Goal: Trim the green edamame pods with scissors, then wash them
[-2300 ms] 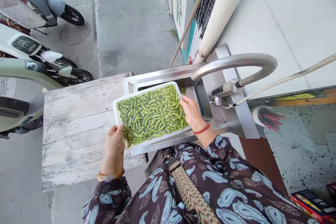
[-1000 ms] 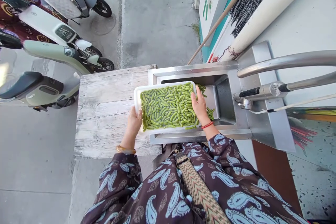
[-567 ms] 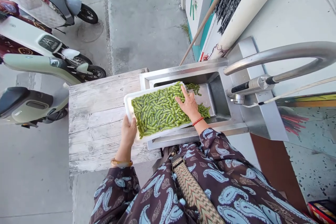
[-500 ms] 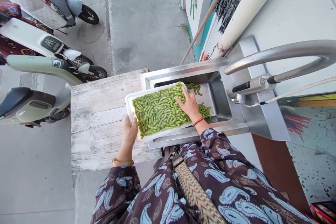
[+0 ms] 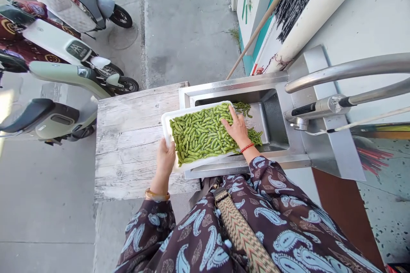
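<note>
A white rectangular tray (image 5: 165, 124) full of green soybean pods (image 5: 200, 136) lies across the left part of the metal sink and the wooden board. My left hand (image 5: 165, 158) grips the tray's left end, thumb on the rim and the other fingers hidden beneath. Over the right end, my right hand (image 5: 237, 130) rests on the pods with thumb and index finger spread, the index pointing towards the far corner. More pods (image 5: 244, 108) lie in the sink basin beyond the tray's right end, some beside my right wrist.
The steel sink (image 5: 278, 117) has a large curved faucet (image 5: 320, 108) on its right. A weathered wooden board (image 5: 128, 145) adjoins it on the left. A mop (image 5: 256, 32) leans by a white pipe (image 5: 323, 13). Several scooters (image 5: 64, 79) stand at the far left.
The whole view has shifted, so the sink, tray and hands appear slightly further right. Both hands keep nearly the same places on the tray and pods.
</note>
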`<act>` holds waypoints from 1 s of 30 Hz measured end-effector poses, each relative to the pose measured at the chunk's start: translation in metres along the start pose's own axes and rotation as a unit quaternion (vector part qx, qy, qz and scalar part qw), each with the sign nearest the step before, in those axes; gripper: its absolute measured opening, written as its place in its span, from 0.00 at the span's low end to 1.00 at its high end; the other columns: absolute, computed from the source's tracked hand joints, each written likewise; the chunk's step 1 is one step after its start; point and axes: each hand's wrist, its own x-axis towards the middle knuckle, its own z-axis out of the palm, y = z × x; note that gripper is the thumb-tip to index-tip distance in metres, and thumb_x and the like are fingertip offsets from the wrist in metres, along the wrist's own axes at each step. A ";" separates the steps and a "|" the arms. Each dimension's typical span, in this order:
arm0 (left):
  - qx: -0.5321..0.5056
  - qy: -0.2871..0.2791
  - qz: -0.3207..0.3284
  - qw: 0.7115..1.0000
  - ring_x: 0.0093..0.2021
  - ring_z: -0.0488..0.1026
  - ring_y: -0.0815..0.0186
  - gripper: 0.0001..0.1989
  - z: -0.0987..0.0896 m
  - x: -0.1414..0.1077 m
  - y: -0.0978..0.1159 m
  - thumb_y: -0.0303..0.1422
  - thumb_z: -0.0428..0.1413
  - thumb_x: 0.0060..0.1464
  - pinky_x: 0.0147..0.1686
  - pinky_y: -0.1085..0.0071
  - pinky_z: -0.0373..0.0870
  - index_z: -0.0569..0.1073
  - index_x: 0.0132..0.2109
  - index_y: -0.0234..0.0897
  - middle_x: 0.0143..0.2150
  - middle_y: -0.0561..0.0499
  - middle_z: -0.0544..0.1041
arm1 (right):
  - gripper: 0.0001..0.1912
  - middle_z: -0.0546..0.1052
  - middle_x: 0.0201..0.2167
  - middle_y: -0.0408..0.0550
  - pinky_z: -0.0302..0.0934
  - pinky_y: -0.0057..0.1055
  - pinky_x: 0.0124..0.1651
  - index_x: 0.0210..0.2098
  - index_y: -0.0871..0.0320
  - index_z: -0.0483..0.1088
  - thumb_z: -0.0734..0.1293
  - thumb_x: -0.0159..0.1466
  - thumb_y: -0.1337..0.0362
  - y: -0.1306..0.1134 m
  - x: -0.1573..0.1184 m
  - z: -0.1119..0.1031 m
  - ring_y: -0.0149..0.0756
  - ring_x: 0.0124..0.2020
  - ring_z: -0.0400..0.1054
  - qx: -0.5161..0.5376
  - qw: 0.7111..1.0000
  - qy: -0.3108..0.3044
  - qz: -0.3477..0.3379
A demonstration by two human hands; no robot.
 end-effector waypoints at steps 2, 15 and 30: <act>0.001 -0.006 0.004 1.000 0.40 0.74 0.60 0.16 0.001 -0.002 0.004 0.38 0.59 0.51 0.37 0.68 0.72 0.73 0.47 0.38 0.39 0.47 0.76 | 0.43 0.66 0.46 0.59 0.65 0.44 0.45 0.71 0.51 0.52 0.58 0.64 0.36 0.002 -0.001 0.002 0.48 0.41 0.66 -0.002 1.000 0.001 -0.001; 0.031 0.029 0.007 0.999 0.27 0.67 0.68 0.12 0.006 -0.011 0.026 0.34 0.60 0.49 0.28 0.72 0.64 0.70 0.40 0.38 0.28 0.55 0.70 | 0.37 0.69 0.45 0.56 0.61 0.46 0.55 0.70 0.50 0.55 0.60 0.66 0.42 0.021 0.000 0.015 0.48 0.47 0.66 0.031 0.999 0.026 -0.004; 0.102 0.024 0.040 0.994 0.23 0.62 0.71 0.12 -0.005 -0.023 0.055 0.36 0.59 0.52 0.25 0.75 0.60 0.69 0.41 0.36 0.25 0.57 0.69 | 0.38 0.71 0.52 0.62 0.64 0.48 0.55 0.71 0.53 0.51 0.54 0.69 0.40 0.032 0.001 0.030 0.53 0.53 0.68 0.041 0.999 0.005 -0.030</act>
